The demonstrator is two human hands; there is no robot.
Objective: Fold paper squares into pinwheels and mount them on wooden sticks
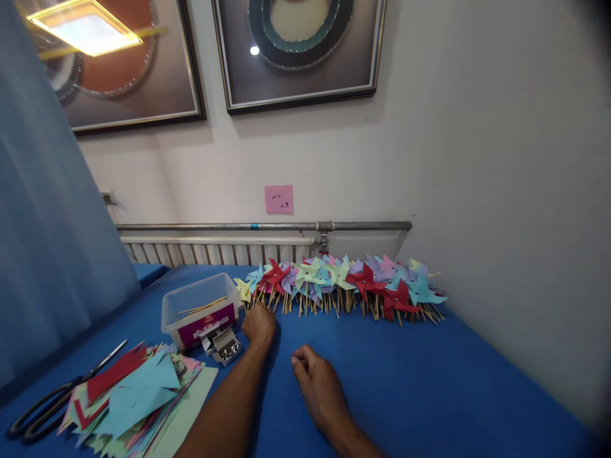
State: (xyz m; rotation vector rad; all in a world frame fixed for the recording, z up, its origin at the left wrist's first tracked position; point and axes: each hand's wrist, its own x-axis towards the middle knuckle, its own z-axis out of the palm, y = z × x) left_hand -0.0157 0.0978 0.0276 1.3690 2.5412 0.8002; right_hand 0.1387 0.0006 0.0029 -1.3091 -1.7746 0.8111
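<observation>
A long row of paper pinwheels (337,277) in red, green, blue, purple and yellow lies along the back of the table, thin wooden sticks pointing towards me. My left hand (259,324) is closed at the sticks of the row's left end, back of the hand up. Its fingertips are hidden, so whatever it grips does not show. Lower and to the right, my right hand (317,385) hovers over or rests on the blue cover, fingers curled in and thumb against the forefinger. Nothing shows in it.
Left of my hands stand a clear plastic tub (200,308) with sticks inside and a small open box (226,346) of shiny metal pins. Nearer me are a pile of cut coloured paper (138,394) and black-handled scissors (64,394). A blue curtain (52,222) hangs at left.
</observation>
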